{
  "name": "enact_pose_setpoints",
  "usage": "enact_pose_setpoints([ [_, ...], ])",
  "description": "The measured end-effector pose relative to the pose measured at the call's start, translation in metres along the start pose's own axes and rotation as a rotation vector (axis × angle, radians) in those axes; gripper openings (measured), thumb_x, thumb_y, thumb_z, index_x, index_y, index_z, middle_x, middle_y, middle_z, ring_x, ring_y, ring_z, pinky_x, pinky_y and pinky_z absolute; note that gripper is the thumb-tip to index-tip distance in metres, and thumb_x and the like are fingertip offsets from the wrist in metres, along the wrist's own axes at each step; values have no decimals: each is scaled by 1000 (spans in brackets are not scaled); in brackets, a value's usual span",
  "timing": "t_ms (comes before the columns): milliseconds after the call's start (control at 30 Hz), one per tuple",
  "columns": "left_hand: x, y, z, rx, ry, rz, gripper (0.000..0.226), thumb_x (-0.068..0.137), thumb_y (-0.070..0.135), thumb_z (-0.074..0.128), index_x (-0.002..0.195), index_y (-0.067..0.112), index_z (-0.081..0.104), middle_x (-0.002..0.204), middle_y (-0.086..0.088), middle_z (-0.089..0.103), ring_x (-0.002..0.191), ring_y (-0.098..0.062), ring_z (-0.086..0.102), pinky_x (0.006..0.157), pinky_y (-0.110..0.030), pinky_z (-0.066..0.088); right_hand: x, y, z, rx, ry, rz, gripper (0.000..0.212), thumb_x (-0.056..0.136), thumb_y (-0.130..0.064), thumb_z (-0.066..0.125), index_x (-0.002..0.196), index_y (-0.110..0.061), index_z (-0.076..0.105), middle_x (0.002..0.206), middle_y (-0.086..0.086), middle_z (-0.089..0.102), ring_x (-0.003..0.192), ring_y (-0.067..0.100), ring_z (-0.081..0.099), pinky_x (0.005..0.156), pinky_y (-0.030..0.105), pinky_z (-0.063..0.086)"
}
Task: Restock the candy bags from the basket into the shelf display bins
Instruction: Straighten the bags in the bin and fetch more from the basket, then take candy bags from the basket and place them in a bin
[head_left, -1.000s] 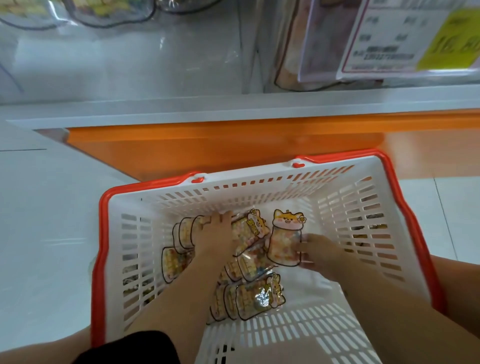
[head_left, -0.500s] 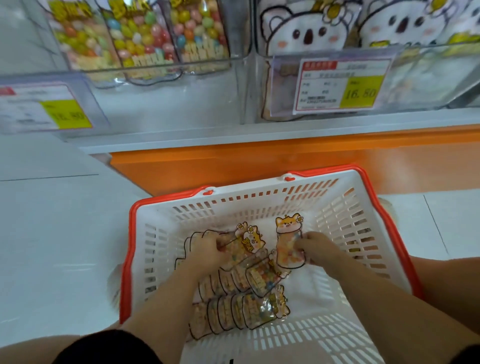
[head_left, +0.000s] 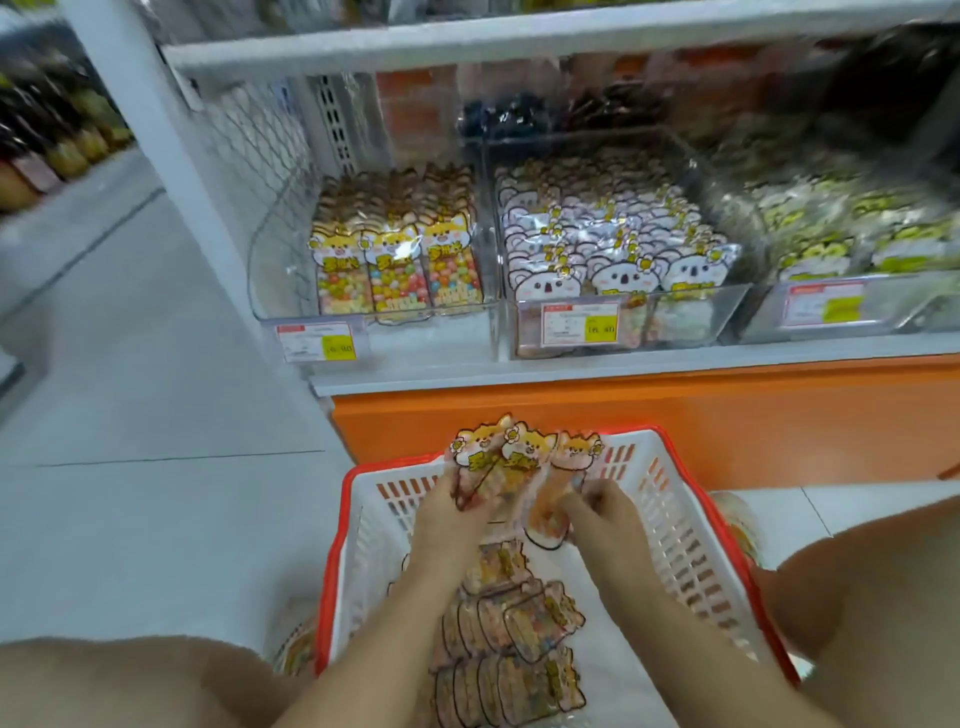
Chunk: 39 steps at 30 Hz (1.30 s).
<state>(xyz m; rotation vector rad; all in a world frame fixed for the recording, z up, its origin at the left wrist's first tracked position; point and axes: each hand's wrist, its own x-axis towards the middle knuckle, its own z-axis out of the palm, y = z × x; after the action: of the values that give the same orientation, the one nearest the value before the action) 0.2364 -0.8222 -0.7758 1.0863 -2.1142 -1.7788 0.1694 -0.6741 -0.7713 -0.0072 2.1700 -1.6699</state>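
change: half a second ago both hands were low in the basket, on the bags lying there. now they are up by the far rim, each holding candy, and the view has tipped up so the bins show.
left hand: the left hand (head_left: 452, 512) has its fingers curled round two fox bags (head_left: 491, 457), fanned out, heads up.
right hand: the right hand (head_left: 602, 514) pinches a third bag (head_left: 574, 449) just beside them.
basket: the basket (head_left: 332, 561) sits on the floor (head_left: 156, 467) between the person's legs, close to the orange base (head_left: 675, 431). a pile of bags (head_left: 514, 623) lies flat inside.
bins: the fox bin (head_left: 280, 291) is at the left end of the shelf (head_left: 623, 366), next to the white post (head_left: 156, 130). the koala bin (head_left: 727, 306) is just right of it, packed full.
open room: the fox bin has a bare strip left of its bags. the way from the held bags up to the shelf is open.
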Motion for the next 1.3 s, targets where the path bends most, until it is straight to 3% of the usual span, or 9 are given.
enact_pose_setpoints([
  [233,-46,67,5,-302,-104,93,29,84,24,79,110,26,67,104,1,76,99,-21,73,92,-48,57,-42,-73,-5,237,-160,-264,46,78,-42,77,87,-5,51,78,8,55,66,11,54,65,29,47],
  [333,-54,82,-5,-440,-146,70,39,86,42,73,121,26,66,112,-4,75,106,-27,71,95,-52,53,-42,-87,-7,187,-203,-379,25,91,-41,65,90,-16,64,94,4,60,79,7,62,74,21,50],
  [433,-55,92,-17,-508,-205,46,25,100,21,59,124,21,64,110,-8,75,100,-28,73,90,-45,55,-33,-99,-8,33,-106,-441,13,93,-29,66,105,-34,64,115,-10,54,105,7,59,88,29,54],
  [567,-59,107,-33,-555,-270,67,24,102,19,52,125,21,60,107,-5,76,97,-27,74,75,-38,59,-22,-117,-8,193,-239,-202,74,77,-37,83,139,-28,43,130,-14,57,101,5,69,86,36,58],
  [633,-57,111,-42,-578,-285,67,28,104,24,48,130,23,55,113,-7,75,101,-28,73,76,-41,59,-19,-124,-10,294,-402,-81,64,80,-35,79,134,-14,52,120,0,70,102,18,72,93,44,55],
  [800,-47,124,-66,-455,-327,121,51,93,53,49,135,25,52,129,0,67,113,-22,68,92,-48,58,-18,-150,3,260,-452,-192,25,96,-25,63,118,-15,59,108,4,75,101,23,72,97,46,52],
  [967,-24,140,-98,-79,-264,346,52,93,34,69,133,40,37,110,28,65,103,2,66,79,-17,54,-18,-181,31,-102,-399,-499,13,99,-38,55,111,-38,52,95,-38,62,89,-17,57,84,9,44],
  [1200,21,177,-145,49,-194,513,92,75,36,80,151,36,28,141,15,56,125,-7,59,106,-46,48,14,-249,57,-39,-509,-535,34,89,6,65,113,-16,55,99,-10,75,98,4,69,84,21,55],
  [1300,42,188,-155,54,-58,551,75,86,13,77,147,28,35,126,20,61,108,10,61,100,-23,50,35,-266,81,-28,-446,-561,39,84,7,70,117,-11,56,109,0,74,103,13,70,90,30,56],
])
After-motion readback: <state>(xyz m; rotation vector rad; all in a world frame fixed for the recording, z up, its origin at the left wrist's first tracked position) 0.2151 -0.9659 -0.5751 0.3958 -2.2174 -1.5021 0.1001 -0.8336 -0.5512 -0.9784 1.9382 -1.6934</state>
